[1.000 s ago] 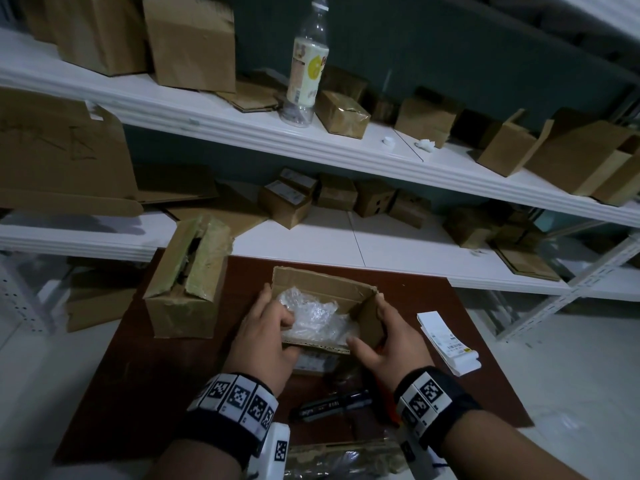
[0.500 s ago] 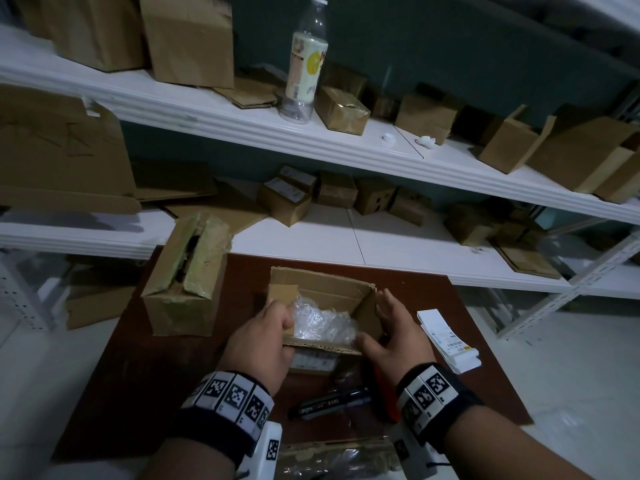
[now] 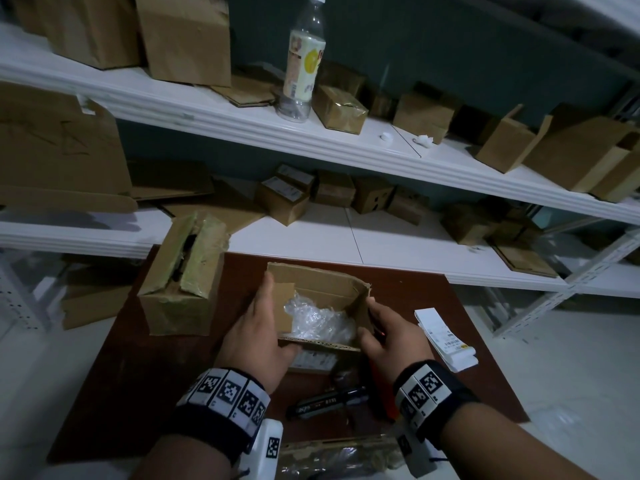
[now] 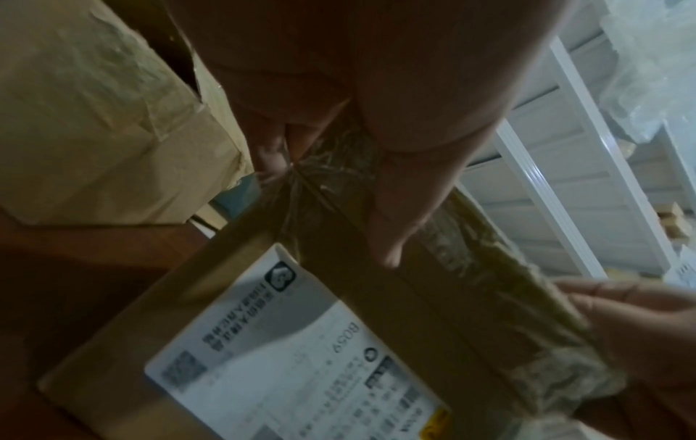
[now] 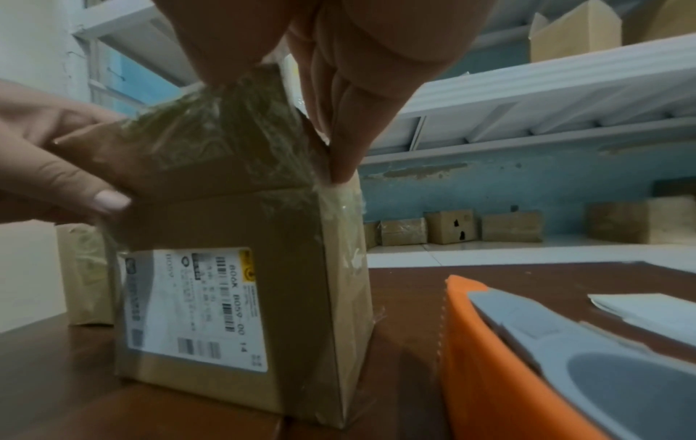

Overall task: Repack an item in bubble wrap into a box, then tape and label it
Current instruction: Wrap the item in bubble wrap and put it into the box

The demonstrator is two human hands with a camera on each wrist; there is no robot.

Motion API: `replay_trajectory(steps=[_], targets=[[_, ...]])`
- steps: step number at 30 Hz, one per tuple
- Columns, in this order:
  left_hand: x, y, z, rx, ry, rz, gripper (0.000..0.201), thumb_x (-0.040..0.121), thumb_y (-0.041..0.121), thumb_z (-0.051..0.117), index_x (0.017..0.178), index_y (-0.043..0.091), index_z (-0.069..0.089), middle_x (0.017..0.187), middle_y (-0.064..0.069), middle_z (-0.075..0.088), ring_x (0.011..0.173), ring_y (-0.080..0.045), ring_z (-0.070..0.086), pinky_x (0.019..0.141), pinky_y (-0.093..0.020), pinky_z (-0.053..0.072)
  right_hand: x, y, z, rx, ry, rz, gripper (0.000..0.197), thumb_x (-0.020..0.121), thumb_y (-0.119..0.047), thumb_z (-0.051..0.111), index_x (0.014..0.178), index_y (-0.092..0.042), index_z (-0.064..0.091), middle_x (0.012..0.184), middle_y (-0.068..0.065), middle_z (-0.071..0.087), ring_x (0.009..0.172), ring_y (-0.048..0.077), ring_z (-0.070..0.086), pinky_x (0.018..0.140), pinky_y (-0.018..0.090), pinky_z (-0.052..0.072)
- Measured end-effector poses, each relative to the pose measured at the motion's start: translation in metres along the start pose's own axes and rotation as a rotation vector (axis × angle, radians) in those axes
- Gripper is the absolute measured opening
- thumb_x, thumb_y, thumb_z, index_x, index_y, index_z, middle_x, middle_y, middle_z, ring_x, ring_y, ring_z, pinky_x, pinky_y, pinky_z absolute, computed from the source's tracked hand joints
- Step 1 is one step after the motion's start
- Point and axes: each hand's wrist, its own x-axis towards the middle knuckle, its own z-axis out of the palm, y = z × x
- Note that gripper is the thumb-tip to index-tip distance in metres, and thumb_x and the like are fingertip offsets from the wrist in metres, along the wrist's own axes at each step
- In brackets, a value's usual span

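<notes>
A small open cardboard box [image 3: 322,292] stands on the brown table [image 3: 138,375], with the bubble-wrapped item [image 3: 318,320] lying inside it. My left hand [image 3: 256,337] grips its left side, fingers along the left flap, which leans inward, and thumb on the near flap. My right hand [image 3: 394,341] holds the right side at the near corner. The right wrist view shows the box [image 5: 233,297] with a white shipping label [image 5: 196,306], my right fingertips [image 5: 339,148] on its upper corner and the left thumb [image 5: 56,166] on the taped near flap. The left wrist view shows the same label [image 4: 286,342].
A larger taped box [image 3: 183,271] stands to the left. A stack of white labels [image 3: 446,337] lies to the right. An orange tape dispenser [image 5: 508,372] and a black pen-like tool [image 3: 329,403] lie near me. White shelves [image 3: 311,143] with several boxes and a bottle [image 3: 304,60] run behind.
My left hand has come off the bubble wrap and out of the box, and now holds the left flap, which has tipped inward. The right hand stays on the right side.
</notes>
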Motion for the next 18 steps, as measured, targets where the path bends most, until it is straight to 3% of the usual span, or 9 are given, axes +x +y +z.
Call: replay_trajectory(steps=[2,4,8,11,12,14,16,18], targets=[[0.002,-0.003,0.002,-0.099,-0.01,0.008,0.15,0.063,0.033,0.091,0.139,0.049,-0.038,0.161,0.024,0.012,0.145,-0.011,0.032,0.113,-0.035,0.038,-0.001,-0.001,0.0,-0.016,-0.007,-0.002,0.064,0.086,-0.03,0.069,0.146,-0.033,0.046,0.128,-0.005,0.068,0.114,0.009,0.064,0.097,0.02,0.048],[0.004,-0.006,0.005,-0.145,-0.009,0.015,0.156,0.058,0.038,0.093,0.136,0.048,-0.042,0.16,0.028,0.009,0.148,-0.009,0.024,0.117,-0.039,0.033,-0.003,-0.002,-0.001,-0.042,-0.017,-0.005,0.067,0.086,-0.032,0.069,0.148,-0.034,0.043,0.124,-0.005,0.069,0.109,0.011,0.065,0.091,0.016,0.046],[0.006,-0.013,0.005,-0.246,-0.021,-0.004,0.154,0.049,0.057,0.09,0.142,0.049,-0.033,0.158,0.03,0.016,0.148,-0.01,0.023,0.118,-0.044,0.031,-0.003,0.0,-0.001,-0.014,-0.021,0.015,0.065,0.086,-0.031,0.07,0.145,-0.035,0.046,0.117,-0.009,0.07,0.101,0.006,0.066,0.084,0.013,0.045],[0.01,-0.017,0.004,-0.376,-0.002,-0.008,0.131,0.055,0.077,0.072,0.153,0.044,-0.009,0.151,0.031,0.029,0.143,-0.007,0.031,0.117,-0.045,0.032,0.003,0.003,-0.001,0.052,-0.001,0.056,0.058,0.085,-0.03,0.073,0.139,-0.034,0.053,0.119,-0.015,0.069,0.1,0.001,0.064,0.078,0.007,0.044],[0.012,-0.018,0.003,-0.399,0.014,-0.008,0.118,0.062,0.074,0.068,0.155,0.041,0.003,0.147,0.03,0.033,0.139,-0.007,0.036,0.115,-0.045,0.034,0.005,0.003,-0.002,0.073,0.009,0.067,0.054,0.084,-0.029,0.074,0.135,-0.034,0.055,0.119,-0.016,0.068,0.101,0.0,0.063,0.077,0.007,0.042],[0.014,-0.017,0.0,-0.378,0.027,-0.005,0.09,0.076,0.051,0.066,0.153,0.038,0.021,0.143,0.026,0.038,0.135,-0.01,0.042,0.112,-0.044,0.037,0.01,0.006,-0.001,0.112,0.028,0.084,0.051,0.082,-0.029,0.077,0.129,-0.033,0.057,0.117,-0.018,0.067,0.107,0.002,0.063,0.082,0.013,0.044],[0.013,-0.018,-0.001,-0.302,0.004,-0.004,0.082,0.079,0.034,0.063,0.151,0.042,0.023,0.149,0.016,0.038,0.134,-0.012,0.043,0.111,-0.041,0.038,0.014,0.007,-0.001,0.133,0.015,0.092,0.054,0.082,-0.026,0.077,0.13,-0.035,0.055,0.115,-0.02,0.066,0.108,0.003,0.063,0.083,0.015,0.046],[0.011,-0.019,-0.001,-0.238,-0.036,-0.025,0.087,0.073,0.039,0.057,0.149,0.05,0.017,0.146,0.004,0.041,0.131,-0.013,0.045,0.11,-0.037,0.038,0.015,0.005,-0.001,0.137,-0.029,0.087,0.062,0.083,-0.018,0.074,0.136,-0.039,0.051,0.116,-0.022,0.062,0.107,0.001,0.061,0.08,0.011,0.045]])
